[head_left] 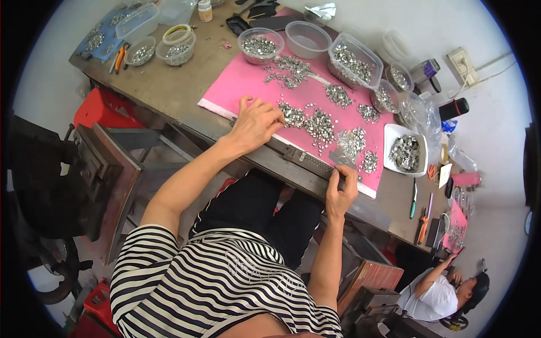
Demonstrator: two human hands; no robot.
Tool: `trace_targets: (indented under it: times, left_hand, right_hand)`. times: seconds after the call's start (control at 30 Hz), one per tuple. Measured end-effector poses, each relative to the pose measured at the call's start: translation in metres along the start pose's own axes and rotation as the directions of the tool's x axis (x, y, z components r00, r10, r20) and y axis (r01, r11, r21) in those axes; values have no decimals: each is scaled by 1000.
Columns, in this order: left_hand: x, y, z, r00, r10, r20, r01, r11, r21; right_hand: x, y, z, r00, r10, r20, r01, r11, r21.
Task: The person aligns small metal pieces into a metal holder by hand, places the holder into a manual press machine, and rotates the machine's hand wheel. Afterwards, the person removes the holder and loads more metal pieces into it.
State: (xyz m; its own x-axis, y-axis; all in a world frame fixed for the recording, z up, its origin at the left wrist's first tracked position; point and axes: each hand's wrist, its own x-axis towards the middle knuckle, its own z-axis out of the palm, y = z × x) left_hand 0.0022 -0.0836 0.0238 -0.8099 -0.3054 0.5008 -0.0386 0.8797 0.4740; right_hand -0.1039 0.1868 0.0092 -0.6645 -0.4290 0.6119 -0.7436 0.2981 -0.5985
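A long dark metal bar (307,159), with a row of small shiny pieces along part of it, lies at the near edge of the pink mat (225,90). My right hand (342,192) pinches at the bar's right end with thumb and forefinger. Farther left, my left hand (255,125) is bent over the mat's front edge, its fingers curled and tips partly hidden; what they hold, if anything, does not show. Just beyond it lies a heap of small silvery metal pieces (320,128). A thin grey plate (340,158) lies near my right fingertips.
Clear plastic tubs (260,46) of metal pieces line the back, and a white tray (389,163) of them stands at the right. Orange-handled pliers (422,226) and a green tool (413,198) lie right. A co-worker (437,296) sits at lower right. A red stool (101,110) stands left.
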Motion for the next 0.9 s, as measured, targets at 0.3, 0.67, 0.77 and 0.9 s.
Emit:
trace_targets:
  times: [0.3, 0.67, 0.77, 0.9]
  left_hand:
    - [16, -13, 12, 975, 176, 135, -187, 979, 76]
    - [2, 54, 38, 920, 391, 41, -381, 913, -148]
    - [-3, 66, 52, 919, 393, 20, -383, 906, -179]
    - [-4, 68, 61, 921, 389, 26, -381, 914, -141]
  right_hand:
    - [-1, 0, 0, 999, 39, -7, -39, 999, -2]
    - [-1, -1, 0, 995, 90, -48, -89, 996, 30]
    - [-1, -2, 1, 993, 103, -51, -101, 994, 35]
    - [-2, 0, 1, 993, 95, -63, -93, 995, 38]
